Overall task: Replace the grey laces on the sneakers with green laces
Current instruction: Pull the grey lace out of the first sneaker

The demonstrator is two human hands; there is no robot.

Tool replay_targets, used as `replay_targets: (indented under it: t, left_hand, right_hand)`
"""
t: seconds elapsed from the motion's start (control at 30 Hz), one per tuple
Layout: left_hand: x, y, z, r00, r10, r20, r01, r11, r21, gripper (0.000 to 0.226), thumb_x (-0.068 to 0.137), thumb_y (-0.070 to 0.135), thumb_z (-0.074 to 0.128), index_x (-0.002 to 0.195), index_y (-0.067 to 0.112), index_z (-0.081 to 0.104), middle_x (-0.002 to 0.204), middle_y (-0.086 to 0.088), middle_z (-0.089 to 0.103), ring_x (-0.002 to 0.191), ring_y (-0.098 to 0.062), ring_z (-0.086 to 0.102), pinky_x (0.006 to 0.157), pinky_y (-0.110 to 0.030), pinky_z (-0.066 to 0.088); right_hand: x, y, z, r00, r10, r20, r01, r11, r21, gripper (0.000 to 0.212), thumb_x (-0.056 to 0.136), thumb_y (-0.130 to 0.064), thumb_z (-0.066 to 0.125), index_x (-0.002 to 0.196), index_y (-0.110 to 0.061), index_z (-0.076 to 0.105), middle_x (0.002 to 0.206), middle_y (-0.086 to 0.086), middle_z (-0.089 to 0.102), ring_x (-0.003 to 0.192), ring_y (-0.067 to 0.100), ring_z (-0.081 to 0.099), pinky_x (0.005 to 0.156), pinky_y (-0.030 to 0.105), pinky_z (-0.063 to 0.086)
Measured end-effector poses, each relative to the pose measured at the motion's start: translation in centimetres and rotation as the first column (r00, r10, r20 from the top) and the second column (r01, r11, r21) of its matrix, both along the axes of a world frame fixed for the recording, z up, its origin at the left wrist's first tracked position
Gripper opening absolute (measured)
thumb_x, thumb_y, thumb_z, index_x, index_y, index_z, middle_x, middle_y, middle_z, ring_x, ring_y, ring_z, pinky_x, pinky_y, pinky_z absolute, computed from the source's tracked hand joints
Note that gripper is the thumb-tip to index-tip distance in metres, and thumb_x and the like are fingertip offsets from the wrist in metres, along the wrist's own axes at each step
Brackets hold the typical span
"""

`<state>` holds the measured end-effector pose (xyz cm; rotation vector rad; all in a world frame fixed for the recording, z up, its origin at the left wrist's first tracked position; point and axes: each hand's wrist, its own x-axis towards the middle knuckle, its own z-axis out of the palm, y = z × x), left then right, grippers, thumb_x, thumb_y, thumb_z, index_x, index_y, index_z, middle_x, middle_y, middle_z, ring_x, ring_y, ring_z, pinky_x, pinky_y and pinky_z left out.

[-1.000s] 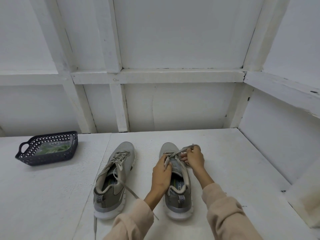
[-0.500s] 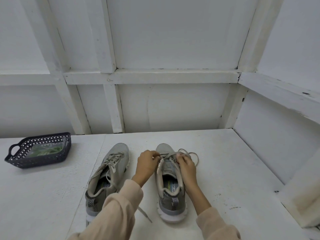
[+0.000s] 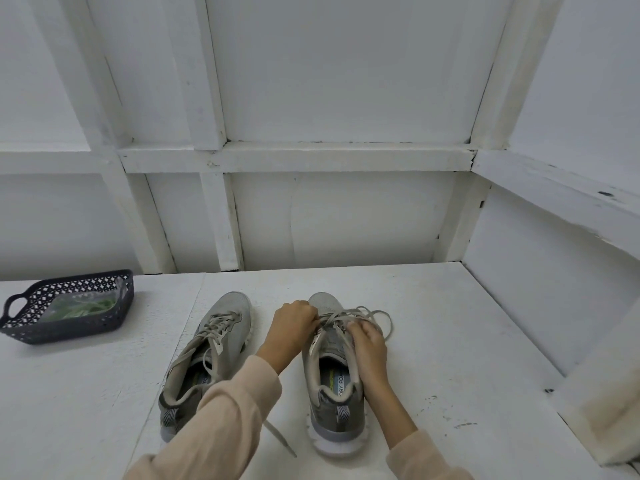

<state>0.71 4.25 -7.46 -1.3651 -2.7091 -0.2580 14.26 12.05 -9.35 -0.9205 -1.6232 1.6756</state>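
Nearest the front edge of the white painted table (image 3: 450,341), two beige sleeves (image 3: 221,424) reach in toward a pair of grey mesh sneakers with pale soles, both standing heel-first toward the person and toes toward the back wall. The right sneaker (image 3: 334,393) stands near the middle of the table; the right hand (image 3: 367,341) lies over its tongue with fingers curled together on the grey flat lace (image 3: 363,315), and the left hand (image 3: 294,322) is closed in a pinch on the same lace at the sneaker's left side near the toe. Loosened loops of that lace spill over the sneaker's right side onto the table. Just beside it, to the left and apart from both hands, the left sneaker (image 3: 207,355) stands still laced in grey, one loose lace end (image 3: 280,441) trailing toward the front edge. Farther back, near the left edge, sits a dark blue perforated plastic basket (image 3: 20,332) with a handle, holding the green laces (image 3: 86,308) under what looks like clear wrapping.
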Motion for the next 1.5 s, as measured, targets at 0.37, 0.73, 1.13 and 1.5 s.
replay_targets:
  t: [0.37, 0.73, 1.13, 1.5]
  left_hand:
    - [-0.9, 1.2, 1.0, 0.997, -0.023, 0.069, 0.019, 0.998, 0.058, 0.009, 0.094, 0.009, 0.048, 0.097, 0.001, 0.05, 0.099, -0.018, 0.056, 0.082, -0.041, 0.058, 0.067, -0.042, 0.044]
    - [-0.5, -1.7, -1.0, 0.938, -0.048, 0.345, -0.067, 0.947, 0.313, 0.017, 0.093, 0.03, 0.062, 0.099, 0.015, 0.068, 0.1, 0.001, 0.062, 0.085, -0.016, 0.063, 0.079, -0.031, 0.047]
    - [-0.1, -1.1, -0.8, 0.915, 0.057, 0.399, -0.208, 0.914, 0.347, 0.016, 0.097, 0.033, 0.052, 0.094, 0.018, 0.055, 0.097, 0.007, 0.056, 0.084, -0.016, 0.062, 0.078, -0.031, 0.042]
    - [-0.8, -1.2, -2.7, 0.854, 0.063, 0.516, -0.331, 0.831, 0.447, 0.017, 0.088, 0.049, 0.036, 0.08, 0.036, 0.043, 0.083, 0.002, 0.065, 0.071, -0.018, 0.065, 0.076, -0.047, 0.053]
  right_hand:
    - [0.2, -0.4, 0.6, 0.956, 0.292, -0.027, -0.292, 0.956, 0.001, 0.016, 0.092, -0.012, 0.06, 0.101, -0.019, 0.072, 0.1, -0.006, 0.073, 0.094, 0.003, 0.066, 0.075, 0.01, 0.047]
    - [0.1, -0.4, 0.3, 0.966, 0.258, -0.033, -0.257, 0.966, 0.014, 0.017, 0.092, -0.012, 0.061, 0.1, -0.024, 0.071, 0.099, -0.012, 0.071, 0.087, -0.009, 0.064, 0.072, 0.006, 0.045]
    - [-0.1, -0.2, -0.3, 0.969, 0.245, -0.035, -0.244, 0.969, 0.033, 0.016, 0.092, -0.015, 0.061, 0.096, -0.023, 0.075, 0.096, -0.006, 0.075, 0.097, 0.01, 0.067, 0.087, 0.025, 0.051]
    - [-0.1, -0.1, -0.5, 0.973, 0.23, -0.011, -0.23, 0.973, 0.029, 0.014, 0.091, -0.019, 0.063, 0.092, -0.027, 0.075, 0.096, -0.007, 0.074, 0.096, 0.008, 0.067, 0.087, 0.025, 0.051]
